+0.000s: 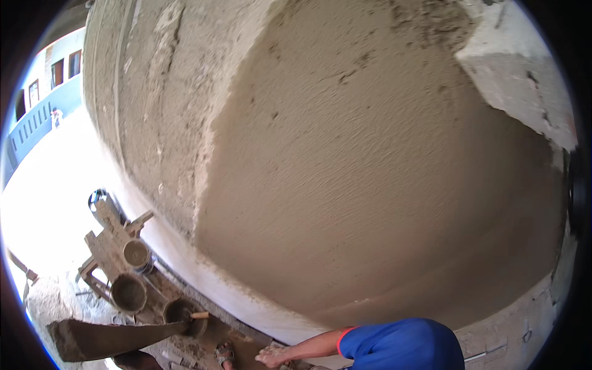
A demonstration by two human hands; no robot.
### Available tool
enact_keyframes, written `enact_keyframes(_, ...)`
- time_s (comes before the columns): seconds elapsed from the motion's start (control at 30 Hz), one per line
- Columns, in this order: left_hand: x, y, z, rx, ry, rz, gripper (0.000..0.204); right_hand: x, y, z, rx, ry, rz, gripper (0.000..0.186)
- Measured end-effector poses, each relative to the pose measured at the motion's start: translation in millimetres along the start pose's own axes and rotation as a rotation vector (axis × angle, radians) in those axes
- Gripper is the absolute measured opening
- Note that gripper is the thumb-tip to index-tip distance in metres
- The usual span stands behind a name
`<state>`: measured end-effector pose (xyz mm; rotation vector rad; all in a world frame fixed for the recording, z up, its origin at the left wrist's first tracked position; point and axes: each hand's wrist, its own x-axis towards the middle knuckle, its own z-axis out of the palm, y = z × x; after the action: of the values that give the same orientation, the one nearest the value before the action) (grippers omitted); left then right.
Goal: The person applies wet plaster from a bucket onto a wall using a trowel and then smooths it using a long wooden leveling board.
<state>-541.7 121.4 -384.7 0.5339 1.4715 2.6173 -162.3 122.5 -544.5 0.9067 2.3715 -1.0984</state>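
Note:
My right arm, in a blue sleeve with an orange-red edge, reaches left across the lower edge. My right hand, pale with mortar, is low in the picture, its fingers curled; what they hold, if anything, is hidden. Left of it a sandaled foot stands on the mortar-stained planks. My left hand does not show. A long brown board lies slantwise at the lower left, narrowing toward a bucket. A tool's wooden handle rests at that bucket's rim. A dark shape below the board is unclear.
Damp plaster covers the wall ahead, with a rough older strip to its left. Two more buckets, one larger and one smaller, stand on the dirty planks. A broken pale ledge juts out at upper right.

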Motion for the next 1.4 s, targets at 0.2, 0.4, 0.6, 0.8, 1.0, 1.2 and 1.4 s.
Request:
enact_keyframes(0.2, 13.8, 57.4, 16.0, -0.046, -0.293, 0.018, 0.055, 31.4, 105.3, 52.6, -0.242, -0.533, 0.264, 0.04)
enact_keyframes(0.4, 32.1, 64.2, -31.4, 0.064, -0.363, 0.065, 0.046, 192.3, 128.8, 71.3, -0.018, -0.034, 0.441, 0.05)
enact_keyframes(0.6, 54.7, 105.6, -98.5, 0.218, -0.715, -0.099, 0.03, 344.4, 104.2, 67.9, -0.061, 0.281, 0.244, 0.049)
enact_keyframes(0.8, 59.4, 130.1, -134.8, 0.37, -0.667, -0.201, 0.025, 419.4, 120.2, 105.2, -0.41, 0.102, 0.277, 0.043)
enact_keyframes(1.0, 44.4, 123.2, -129.2, 0.374, -0.597, -0.205, 0.024, 450.9, 130.8, 127.2, -0.289, 0.118, 0.118, 0.03)
enact_keyframes(1.2, 26.3, 119.8, -103.1, 0.319, -0.651, -0.175, 0.023, 376.1, 141.9, 130.9, -0.813, 0.488, -0.098, 0.027)
enact_keyframes(1.4, -9.1, 87.9, -53.8, 0.296, -0.477, 0.007, 0.025, 323.9, 140.1, 102.8, -0.296, 0.637, -0.163, 0.034)
